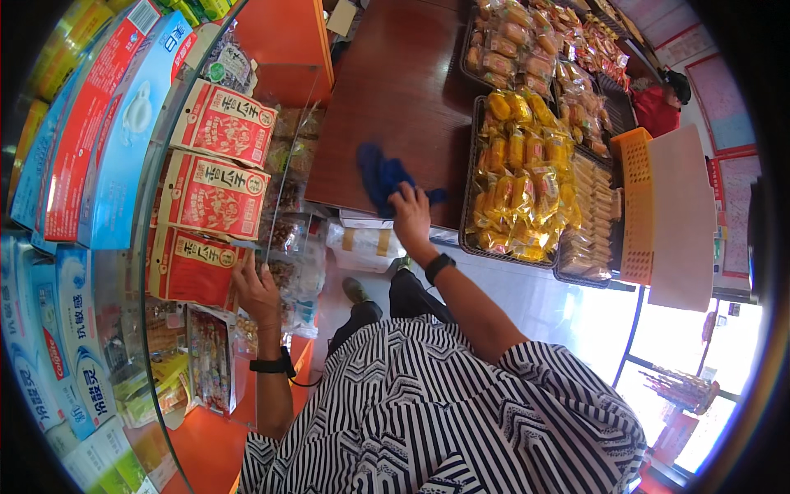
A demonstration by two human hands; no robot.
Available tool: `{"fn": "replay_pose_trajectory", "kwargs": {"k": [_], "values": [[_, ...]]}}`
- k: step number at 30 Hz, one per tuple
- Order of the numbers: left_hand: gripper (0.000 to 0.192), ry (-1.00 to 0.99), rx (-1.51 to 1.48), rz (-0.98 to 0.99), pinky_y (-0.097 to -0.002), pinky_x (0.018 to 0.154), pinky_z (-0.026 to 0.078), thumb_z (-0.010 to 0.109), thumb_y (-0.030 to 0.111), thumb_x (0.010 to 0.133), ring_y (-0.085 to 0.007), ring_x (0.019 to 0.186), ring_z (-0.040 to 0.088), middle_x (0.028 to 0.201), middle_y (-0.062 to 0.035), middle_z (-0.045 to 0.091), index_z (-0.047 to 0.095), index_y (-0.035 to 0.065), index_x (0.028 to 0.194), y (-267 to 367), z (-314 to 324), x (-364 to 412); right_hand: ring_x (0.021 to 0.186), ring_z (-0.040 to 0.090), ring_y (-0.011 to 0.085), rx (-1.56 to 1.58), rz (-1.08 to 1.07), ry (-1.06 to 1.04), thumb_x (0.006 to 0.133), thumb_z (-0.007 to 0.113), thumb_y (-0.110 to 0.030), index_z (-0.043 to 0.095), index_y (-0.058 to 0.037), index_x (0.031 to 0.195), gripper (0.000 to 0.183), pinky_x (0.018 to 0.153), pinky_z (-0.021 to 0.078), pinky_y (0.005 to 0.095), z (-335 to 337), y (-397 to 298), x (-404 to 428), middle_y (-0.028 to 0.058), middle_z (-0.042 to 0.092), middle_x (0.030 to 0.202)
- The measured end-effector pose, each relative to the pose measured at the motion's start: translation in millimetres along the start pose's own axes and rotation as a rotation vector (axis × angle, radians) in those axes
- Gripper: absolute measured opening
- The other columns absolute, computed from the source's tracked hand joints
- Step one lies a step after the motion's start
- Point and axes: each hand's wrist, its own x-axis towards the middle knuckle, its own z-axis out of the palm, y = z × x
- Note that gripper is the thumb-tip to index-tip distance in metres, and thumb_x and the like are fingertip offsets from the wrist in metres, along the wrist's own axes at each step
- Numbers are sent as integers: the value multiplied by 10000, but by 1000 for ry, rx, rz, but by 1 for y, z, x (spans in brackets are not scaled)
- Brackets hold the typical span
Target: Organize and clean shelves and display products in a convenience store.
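My right hand (pixel 410 216) holds a crumpled dark blue cloth (pixel 386 176) against the front edge of a reddish-brown wooden table (pixel 382 92). My left hand (pixel 258 293) rests at the edge of the lowest of several red and cream packets of seeds (pixel 197 265), its fingertips at the packet's right side and near the edge of a glass shelf (pixel 271 222). Whether it grips the packet or the glass I cannot tell. Right of the cloth stands a dark woven basket (pixel 472 185) full of yellow-wrapped snacks (pixel 524 185).
Toothpaste boxes (pixel 80 333) and long blue and red boxes (pixel 133 117) stand at the left. More baskets of wrapped pastries (pixel 506 43) line the right, beside an orange plastic crate (pixel 634 204). A wrapped white box (pixel 364 241) lies on the floor below the table. A person in red (pixel 657 108) is at the far right.
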Motion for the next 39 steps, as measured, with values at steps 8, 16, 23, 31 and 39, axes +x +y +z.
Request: {"fn": "replay_pose_trajectory", "kwargs": {"k": [8,16,23,31,39], "values": [[346,29,13,-2,-417,815,504,608,211,904,-349,1001,583,1128,-169,548,605,49,1210,-1,1,0,1087,511,368,304,85,111,646,593,61,649,-140,926,349,925,436,436,-42,-4,18,125,572,1160],[349,22,-8,25,-422,836,501,616,203,895,-356,1047,570,1137,-183,541,598,49,1208,3,0,4,1310,289,522,-13,600,-99,786,716,-346,470,-175,1344,633,1037,263,659,-13,22,112,210,269,1493],[363,46,23,54,-426,831,502,624,193,891,-360,1043,569,1132,-181,536,587,46,1221,7,-3,4,1223,402,488,-15,78,-24,714,749,-274,604,-191,1093,415,963,337,632,26,-10,95,149,435,1362],[358,32,-23,-3,-423,877,487,642,150,866,-359,1085,549,1153,-184,534,599,42,1205,3,-2,2,1073,506,332,100,-79,20,643,720,-80,626,-202,944,338,907,414,447,9,-42,15,53,517,1208],[363,35,-50,21,-417,880,483,642,114,854,-352,1093,549,1155,-173,537,596,45,1207,5,-5,2,1143,453,361,-91,356,89,698,733,-82,591,-190,1017,365,942,389,509,-26,6,-39,60,464,1289]]}}
